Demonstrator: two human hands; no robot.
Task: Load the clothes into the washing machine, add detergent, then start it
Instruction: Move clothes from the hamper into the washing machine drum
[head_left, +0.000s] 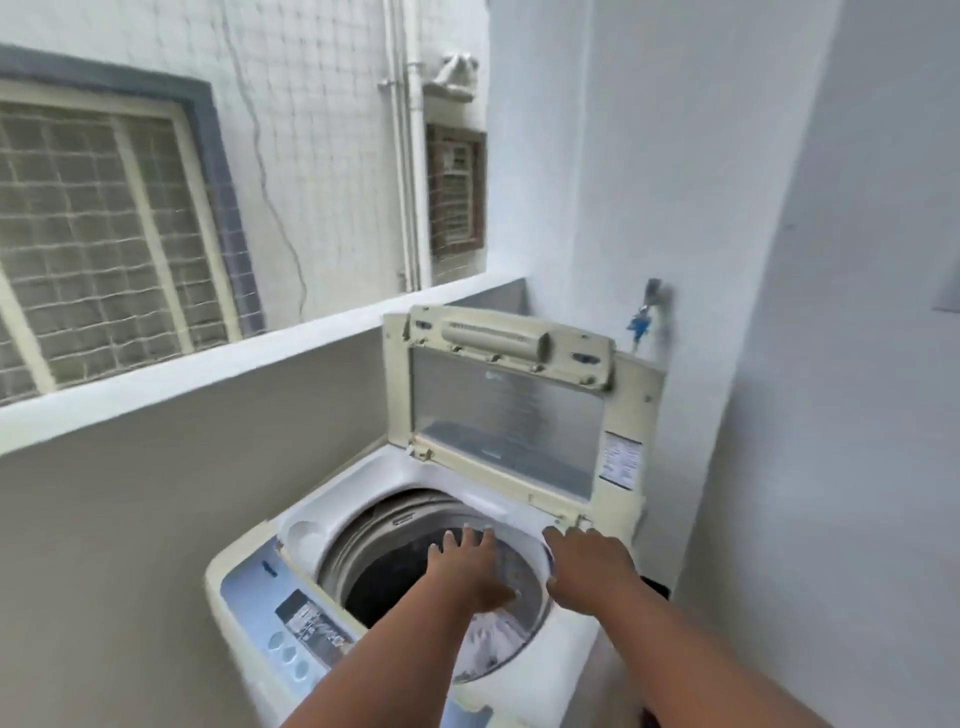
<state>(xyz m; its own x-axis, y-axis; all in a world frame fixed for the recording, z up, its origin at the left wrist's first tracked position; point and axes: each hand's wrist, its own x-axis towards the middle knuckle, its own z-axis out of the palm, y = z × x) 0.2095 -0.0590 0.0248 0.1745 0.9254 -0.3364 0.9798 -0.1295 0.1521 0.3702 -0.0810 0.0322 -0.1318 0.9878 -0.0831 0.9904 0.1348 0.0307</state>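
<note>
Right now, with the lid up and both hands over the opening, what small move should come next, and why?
Probably draw both hands back to fetch clothes. The lid stands open, the left hand hovers open over the drum, and the right hand rests open by the rim; neither holds anything. The drum's contents are too blurred to tell.

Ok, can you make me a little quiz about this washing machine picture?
1. True or false: the washing machine's lid is shut.
2. Which hand reaches over the drum: A left, B right?
3. Fill in: the right hand is by the machine's ___ rim, near the lid hinge.

Key: 1 false, the lid stands open. 2 A. 3 right.
</note>
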